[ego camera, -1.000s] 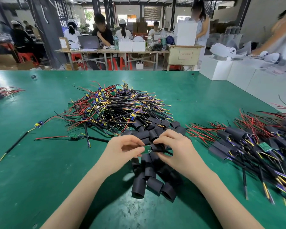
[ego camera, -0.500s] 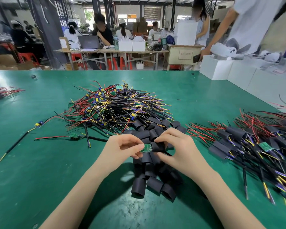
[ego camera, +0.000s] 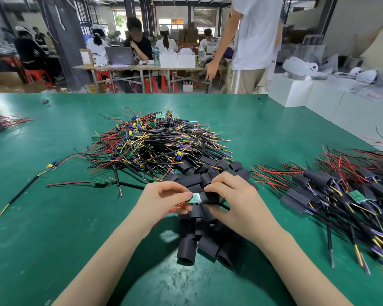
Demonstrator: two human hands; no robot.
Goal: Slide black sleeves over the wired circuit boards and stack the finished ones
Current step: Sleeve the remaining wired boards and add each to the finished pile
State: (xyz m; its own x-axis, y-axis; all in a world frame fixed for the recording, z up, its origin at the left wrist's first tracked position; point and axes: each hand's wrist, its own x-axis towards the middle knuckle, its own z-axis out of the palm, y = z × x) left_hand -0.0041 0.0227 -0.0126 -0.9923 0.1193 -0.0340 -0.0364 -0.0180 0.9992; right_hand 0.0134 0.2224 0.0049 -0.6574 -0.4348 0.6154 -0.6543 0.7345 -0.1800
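Note:
My left hand (ego camera: 164,200) pinches the left end of a small green circuit board (ego camera: 196,198), with red wire trailing under the palm. My right hand (ego camera: 232,196) grips a black sleeve (ego camera: 210,198) that covers the board's right part. Both hands hover over a heap of loose black sleeves (ego camera: 199,241) in the middle of the green table (ego camera: 53,239). Behind them lies a big pile of bare wired boards (ego camera: 155,144). At the right sits the stack of sleeved boards (ego camera: 341,195) with red and yellow wires sticking out.
Two loose wired boards (ego camera: 100,181) (ego camera: 53,165) lie left of the hands. A small bundle of wires (ego camera: 2,123) rests at the far left edge. White boxes (ego camera: 318,96) line the table's right rear. A person in a white shirt (ego camera: 254,40) stands beyond the far edge.
The green board shows more between my hands, the sleeve now on its right part. A person in a white shirt has walked in behind the table.

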